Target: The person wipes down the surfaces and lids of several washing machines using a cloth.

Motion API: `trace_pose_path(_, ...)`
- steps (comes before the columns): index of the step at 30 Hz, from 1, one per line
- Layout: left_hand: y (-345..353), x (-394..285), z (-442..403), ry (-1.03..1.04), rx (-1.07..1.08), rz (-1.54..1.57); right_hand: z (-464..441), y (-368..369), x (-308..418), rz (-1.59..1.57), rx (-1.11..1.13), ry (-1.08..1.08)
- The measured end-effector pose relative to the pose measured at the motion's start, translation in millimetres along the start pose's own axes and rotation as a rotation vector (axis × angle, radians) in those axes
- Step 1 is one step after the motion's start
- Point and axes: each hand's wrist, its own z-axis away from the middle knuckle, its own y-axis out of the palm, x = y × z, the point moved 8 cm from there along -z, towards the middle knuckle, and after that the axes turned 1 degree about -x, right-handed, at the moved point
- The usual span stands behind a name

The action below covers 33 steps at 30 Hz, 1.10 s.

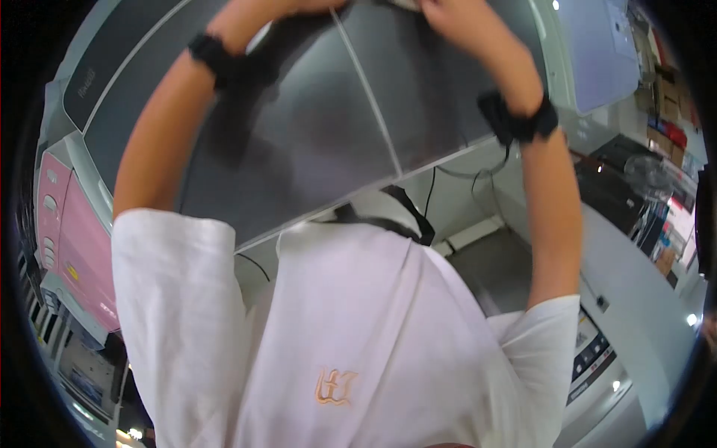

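Note:
Both of my arms reach forward over a dark glossy panel (306,127), which is crossed by pale lines and mirrors my arms. My left hand (310,6) is cut off by the top edge, above the panel; its fingers are mostly out of sight. Near the top edge, my right hand (442,13) is close to a small pale thing (403,3), only a sliver of which shows. I cannot make out whether the hand grips it. Black bands circle my left wrist (212,56) and my right wrist (519,118).
On the left stands a pink appliance (78,239) with pale buttons. A lilac panel (603,56) rises at the upper right. Dark cables (478,175) hang beyond the panel's near edge. At the lower right is a machine with a control panel (594,347). Shelved goods (672,112) show farther right.

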Motion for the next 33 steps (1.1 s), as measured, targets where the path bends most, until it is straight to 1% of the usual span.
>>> trace_pose_path(1,5,-4,14,-0.008,-0.011,0.036,15,0,-5,0.027,-0.032,-0.02)
trace_pose_path(2,3,-15,23,0.048,0.053,0.056,29,-7,-10,0.053,-0.066,-0.027)
trace_pose_path(3,8,-22,42,0.185,-0.229,0.047,41,-12,-17,0.026,-0.021,0.013)
trace_pose_path(4,13,-32,47,0.159,-0.179,0.008,45,-18,-31,0.04,-0.056,0.026)
trace_pose_path(6,12,-33,46,0.176,-0.131,0.042,52,-29,-56,0.063,-0.114,0.047)
trace_pose_path(7,15,-29,37,0.144,-0.087,0.004,44,-34,-69,0.095,-0.136,0.042)
trace_pose_path(10,24,-33,4,0.05,0.035,-0.068,10,-46,-102,0.16,-0.102,-0.04)
trace_pose_path(11,24,-36,-6,0.008,0.067,-0.075,-5,-49,-106,0.148,-0.057,-0.029)
trace_pose_path(14,17,-46,-29,-0.124,0.182,-0.104,-43,-52,-107,0.166,-0.049,-0.048)
trace_pose_path(15,16,-45,-35,-0.172,0.221,-0.113,-52,-64,-88,0.088,-0.13,-0.253)
trace_pose_path(17,51,-38,-62,-0.183,0.158,-0.205,-70,-53,-103,0.112,-0.077,-0.259)
trace_pose_path(19,45,-41,-65,-0.242,0.226,-0.128,-78,-53,-108,0.105,-0.027,-0.277)
trace_pose_path(20,9,-50,-58,-0.29,0.324,0.001,-81,-56,-106,0.085,-0.002,-0.288)
trace_pose_path(21,-10,-57,-53,-0.336,0.417,0.128,-82,-59,-105,0.066,0.02,-0.296)
trace_pose_path(24,-3,-55,-55,-0.44,0.439,0.132,-88,-58,-108,-0.046,-0.073,-0.43)
trace_pose_path(27,-4,-65,-48,-0.478,0.12,0.186,-63,-53,-109,0.085,-0.217,-0.41)
trace_pose_path(30,42,-51,-34,-0.424,-0.03,0.134,-27,-34,-121,0.133,0.047,-0.333)
trace_pose_path(31,44,-56,-25,-0.383,-0.009,0.108,-5,-35,-116,0.127,0.089,-0.325)
trace_pose_path(33,44,-81,2,-0.301,0.024,0.065,45,-44,-104,0.108,0.037,-0.358)
